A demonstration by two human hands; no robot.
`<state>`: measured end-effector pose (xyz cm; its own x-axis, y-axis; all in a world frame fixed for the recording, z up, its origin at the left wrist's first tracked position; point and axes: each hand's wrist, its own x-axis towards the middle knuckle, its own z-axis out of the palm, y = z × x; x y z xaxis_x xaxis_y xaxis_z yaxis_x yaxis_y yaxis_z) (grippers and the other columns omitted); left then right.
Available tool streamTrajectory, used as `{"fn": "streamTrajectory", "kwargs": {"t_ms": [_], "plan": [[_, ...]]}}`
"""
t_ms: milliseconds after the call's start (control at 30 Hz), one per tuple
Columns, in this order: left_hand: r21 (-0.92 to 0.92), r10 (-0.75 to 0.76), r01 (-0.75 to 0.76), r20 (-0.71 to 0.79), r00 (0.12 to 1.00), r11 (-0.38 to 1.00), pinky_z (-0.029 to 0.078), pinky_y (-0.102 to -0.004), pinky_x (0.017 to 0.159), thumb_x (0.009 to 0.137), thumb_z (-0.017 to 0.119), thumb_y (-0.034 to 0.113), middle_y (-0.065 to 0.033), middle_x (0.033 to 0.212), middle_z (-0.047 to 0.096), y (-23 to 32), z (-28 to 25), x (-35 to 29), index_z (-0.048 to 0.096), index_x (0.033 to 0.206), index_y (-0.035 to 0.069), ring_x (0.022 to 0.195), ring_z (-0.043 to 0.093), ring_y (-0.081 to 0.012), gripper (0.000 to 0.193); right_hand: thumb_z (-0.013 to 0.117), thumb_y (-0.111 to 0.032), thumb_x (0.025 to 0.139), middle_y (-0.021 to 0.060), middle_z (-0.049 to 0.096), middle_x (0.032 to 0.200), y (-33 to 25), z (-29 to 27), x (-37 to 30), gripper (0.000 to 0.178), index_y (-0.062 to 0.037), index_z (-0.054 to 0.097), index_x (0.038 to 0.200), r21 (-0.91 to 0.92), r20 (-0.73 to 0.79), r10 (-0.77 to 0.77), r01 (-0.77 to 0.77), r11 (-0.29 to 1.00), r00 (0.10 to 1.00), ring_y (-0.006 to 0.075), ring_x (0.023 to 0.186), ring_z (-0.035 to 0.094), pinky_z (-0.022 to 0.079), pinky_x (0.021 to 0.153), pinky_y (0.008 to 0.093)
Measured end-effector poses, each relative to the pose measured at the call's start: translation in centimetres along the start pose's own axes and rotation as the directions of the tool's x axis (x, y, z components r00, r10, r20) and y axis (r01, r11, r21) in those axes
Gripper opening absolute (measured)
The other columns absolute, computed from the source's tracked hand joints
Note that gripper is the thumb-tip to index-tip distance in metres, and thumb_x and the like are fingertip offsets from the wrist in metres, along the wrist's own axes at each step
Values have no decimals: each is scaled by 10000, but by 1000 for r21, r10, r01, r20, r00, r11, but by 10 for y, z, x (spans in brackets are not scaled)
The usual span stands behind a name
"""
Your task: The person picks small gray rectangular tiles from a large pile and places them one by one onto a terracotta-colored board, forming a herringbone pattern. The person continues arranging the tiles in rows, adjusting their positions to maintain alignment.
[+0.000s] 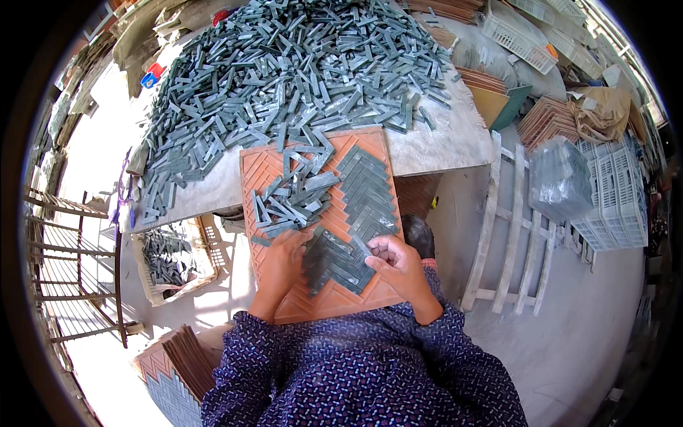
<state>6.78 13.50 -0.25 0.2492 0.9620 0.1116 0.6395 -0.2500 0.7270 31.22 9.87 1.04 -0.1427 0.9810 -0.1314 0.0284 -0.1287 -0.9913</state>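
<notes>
An orange tray (302, 307) with a moulded herringbone pattern rests against my lap and the table edge. Dark grey-green stone strips (366, 185) lie in a herringbone down its right side and across its lower middle. Loose strips (295, 203) are heaped on its upper left. My left hand (283, 257) is beside that heap, fingers curled together; what they hold, if anything, is hidden. Over the laid pattern, my right hand (395, 262) is closed, thumb and fingers pinching a pale grey stone strip (361, 247) at the pattern's surface.
A large pile of strips (299, 71) covers the table (455, 146) ahead. Below left stands a cream crate (208, 249) holding strips. A metal rack (78, 263) is at far left, a wooden frame (504, 228) at right, near white crates (615, 192). Stacked trays (186, 363) stand lower left.
</notes>
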Motion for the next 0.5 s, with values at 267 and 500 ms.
{"fn": "streamTrajectory", "kwargs": {"t_ms": [267,500], "plan": [[354,229,-232,51,972,906,331,-438,1078,795,636,106,-118,1418,441,33,18,-21,398,1396,28,1311,411,-308,651,698,-61,830,36,632,869,2,-3,0,271,26,602,1069,15,-80,-30,31,999,996,60,746,583,480,664,211],[396,185,-276,253,950,876,251,-491,1115,815,644,286,-95,1491,356,34,39,-34,357,1425,51,1373,337,-252,714,691,-55,834,19,619,865,2,-4,-1,249,23,605,1054,8,-93,-16,17,1000,996,55,752,573,475,664,209]]}}
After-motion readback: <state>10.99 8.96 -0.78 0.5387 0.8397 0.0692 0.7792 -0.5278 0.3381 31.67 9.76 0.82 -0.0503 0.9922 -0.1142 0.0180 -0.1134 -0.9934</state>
